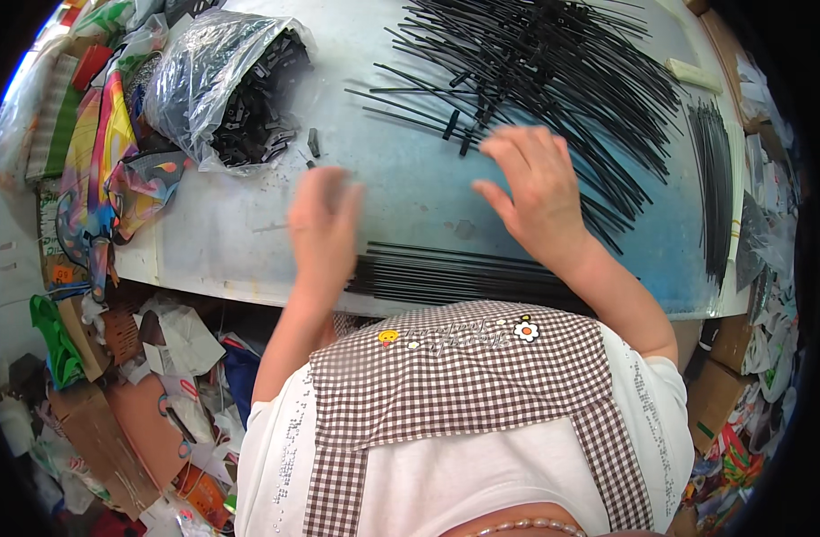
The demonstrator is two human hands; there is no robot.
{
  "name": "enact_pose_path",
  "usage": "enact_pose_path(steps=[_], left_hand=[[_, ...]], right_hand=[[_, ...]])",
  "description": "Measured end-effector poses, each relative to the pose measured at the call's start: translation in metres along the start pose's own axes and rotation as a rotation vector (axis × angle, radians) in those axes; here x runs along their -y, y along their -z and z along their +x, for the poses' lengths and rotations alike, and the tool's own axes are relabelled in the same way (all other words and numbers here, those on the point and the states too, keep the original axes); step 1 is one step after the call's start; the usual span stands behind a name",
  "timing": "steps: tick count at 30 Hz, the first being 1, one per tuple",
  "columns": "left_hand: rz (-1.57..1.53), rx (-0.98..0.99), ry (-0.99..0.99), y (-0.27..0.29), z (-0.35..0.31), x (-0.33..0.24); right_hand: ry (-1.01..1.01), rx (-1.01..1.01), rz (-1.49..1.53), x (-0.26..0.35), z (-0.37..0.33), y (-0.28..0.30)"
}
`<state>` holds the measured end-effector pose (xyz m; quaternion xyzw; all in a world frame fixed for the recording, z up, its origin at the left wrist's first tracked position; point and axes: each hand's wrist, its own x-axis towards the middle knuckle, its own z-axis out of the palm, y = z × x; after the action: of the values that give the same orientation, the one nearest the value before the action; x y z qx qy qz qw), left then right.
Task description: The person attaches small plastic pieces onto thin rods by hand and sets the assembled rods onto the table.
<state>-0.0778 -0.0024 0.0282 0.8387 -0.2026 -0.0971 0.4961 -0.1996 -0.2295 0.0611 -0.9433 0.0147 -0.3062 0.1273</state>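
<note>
My left hand (325, 219) is over the table (222, 237), smeared by motion, so its fingers and anything in them cannot be made out. Just beyond it lie a few small black plastic pieces (313, 141), beside a clear plastic bag (191, 80) full of similar black parts (262, 112). My right hand (539, 183) is open, thumb apart from the slightly bent fingers, at the near edge of a large heap of thin black rods (598, 98). Black connector pieces (451, 125) sit on some rods there. Both forearms reach over a row of loose black rods (454, 273) along the table's near edge.
Another bundle of thin dark rods (714, 192) lies at the table's right side, near a pale block (693, 75). Colourful printed fabric (101, 170) hangs over the left edge. Cardboard (128, 438), a green plastic item (56, 340) and bags crowd the floor left and right.
</note>
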Motion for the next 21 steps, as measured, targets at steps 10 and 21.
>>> enact_pose_path(steps=[10,21], left_hand=[[0.620,-0.131,-0.183,0.021,0.030,0.058],[-1.067,0.171,0.345,0.021,0.009,0.026]], right_hand=[[-0.058,0.661,0.294,0.001,-0.073,0.009],[-0.140,0.266,0.447,0.009,-0.047,0.005]])
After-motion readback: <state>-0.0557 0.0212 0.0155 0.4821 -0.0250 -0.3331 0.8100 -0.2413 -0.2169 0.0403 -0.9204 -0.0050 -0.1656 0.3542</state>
